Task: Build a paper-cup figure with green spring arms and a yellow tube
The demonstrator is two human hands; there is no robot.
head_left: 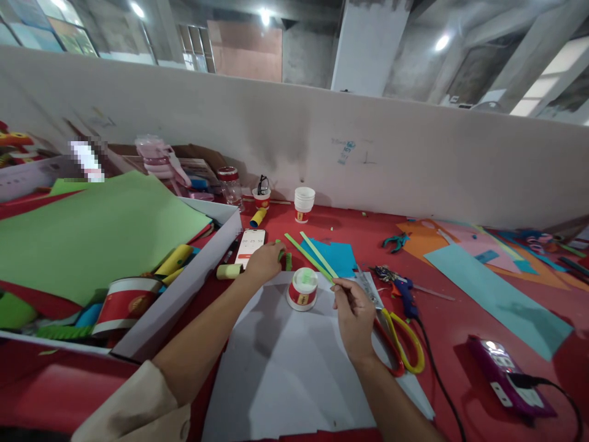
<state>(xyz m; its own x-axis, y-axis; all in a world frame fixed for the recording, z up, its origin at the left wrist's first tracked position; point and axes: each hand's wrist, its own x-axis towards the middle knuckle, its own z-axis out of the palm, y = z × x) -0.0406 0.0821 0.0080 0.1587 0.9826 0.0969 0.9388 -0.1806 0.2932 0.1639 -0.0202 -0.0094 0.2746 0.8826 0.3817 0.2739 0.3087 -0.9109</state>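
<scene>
My right hand (pixel 355 313) pinches the near ends of two thin green paper strips (pixel 313 256), which fan out away from it over blue paper (pixel 334 255). My left hand (pixel 265 263) reaches forward beside the phone (pixel 250 247); its fingertips are at a small green fringed paper piece (pixel 286 261), and whether they grip it is hard to tell. Between the hands an upside-down red and white paper cup (pixel 302 290) rests on a white board (pixel 294 368), with light green on its top. Scissors with red and yellow handles (pixel 405 344) lie right of my right hand.
At left stands a white box (pixel 184 291) with green paper and a large cup. Stacked cups (pixel 304 205), a yellow roll (pixel 258 217) and a jar (pixel 230 184) are at the back. A glue gun (pixel 405 296), pliers (pixel 396 242), coloured paper and a purple device (pixel 508 377) lie right.
</scene>
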